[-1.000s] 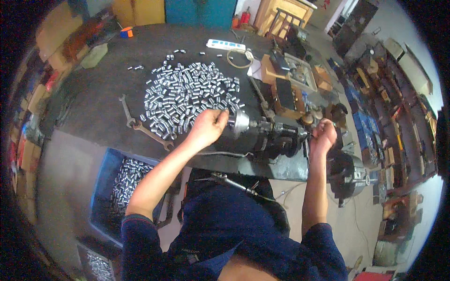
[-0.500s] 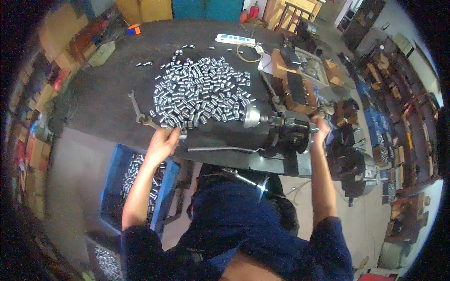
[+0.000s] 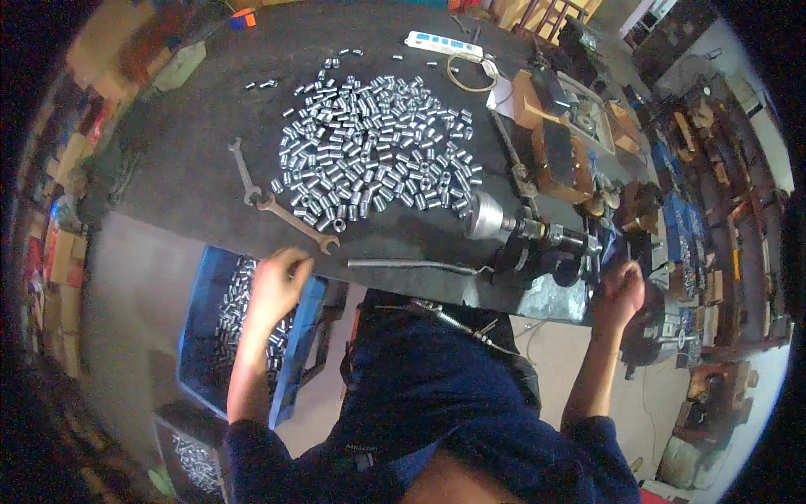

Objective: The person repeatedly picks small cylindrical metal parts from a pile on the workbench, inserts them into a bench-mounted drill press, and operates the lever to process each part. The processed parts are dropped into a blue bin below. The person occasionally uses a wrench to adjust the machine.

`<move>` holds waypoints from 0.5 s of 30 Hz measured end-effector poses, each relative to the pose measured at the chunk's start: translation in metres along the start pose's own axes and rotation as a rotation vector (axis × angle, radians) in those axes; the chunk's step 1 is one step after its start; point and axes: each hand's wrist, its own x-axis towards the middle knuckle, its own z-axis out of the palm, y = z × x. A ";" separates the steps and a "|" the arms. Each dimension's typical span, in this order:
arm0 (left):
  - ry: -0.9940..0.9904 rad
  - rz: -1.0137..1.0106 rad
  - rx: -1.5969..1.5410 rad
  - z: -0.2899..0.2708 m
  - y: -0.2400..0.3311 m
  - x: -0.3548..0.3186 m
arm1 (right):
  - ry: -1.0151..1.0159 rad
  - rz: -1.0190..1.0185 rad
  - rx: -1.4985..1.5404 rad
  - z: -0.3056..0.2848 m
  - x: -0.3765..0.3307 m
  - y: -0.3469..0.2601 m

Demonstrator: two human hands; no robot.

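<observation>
My left hand (image 3: 284,284) hangs at the table's front edge, over the upper end of a blue plastic bin (image 3: 191,328) of small metal sleeves. Its thumb and fingers are curled together; anything inside them is hidden. My right hand (image 3: 622,291) is closed in a fist beside the right end of a dark bench machine (image 3: 546,244) with a silver round head (image 3: 487,216). What this fist grips, if anything, does not show. A pile of short shiny metal sleeves (image 3: 369,151) covers the table's middle. Two open-end wrenches (image 3: 294,220) lie to its left.
A metal rod (image 3: 411,265) lies along the table's front edge. At the back are a white power strip (image 3: 443,42) and a looped cable (image 3: 472,74). Wooden boxes (image 3: 561,164) stand behind the machine. Crowded shelves (image 3: 730,210) line the right.
My left hand has drawn back from the wrenches toward the blue bin, and the silver piece seen at its fingers no longer shows. My right hand has come down and nearer. The view has shifted.
</observation>
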 end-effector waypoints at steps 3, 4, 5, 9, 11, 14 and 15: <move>-0.034 0.282 -0.067 0.041 0.040 0.048 | 0.044 0.074 -0.067 -0.008 -0.012 0.012; -0.013 0.421 -0.040 0.055 0.054 0.064 | 0.114 0.098 -0.088 -0.014 -0.013 0.023; -0.017 0.482 -0.089 0.075 0.061 0.080 | 0.106 0.156 -0.076 -0.020 -0.013 0.033; -0.156 0.608 0.066 0.128 0.077 0.134 | 0.202 0.221 0.023 -0.007 -0.009 0.064; -0.299 0.623 0.281 0.140 0.077 0.148 | 0.311 0.198 0.046 0.002 -0.003 0.068; -0.453 0.678 0.353 0.137 0.078 0.155 | 0.243 0.234 -0.018 -0.009 0.002 0.075; -0.479 0.702 0.363 0.137 0.074 0.154 | 0.251 0.245 -0.018 0.001 0.000 0.072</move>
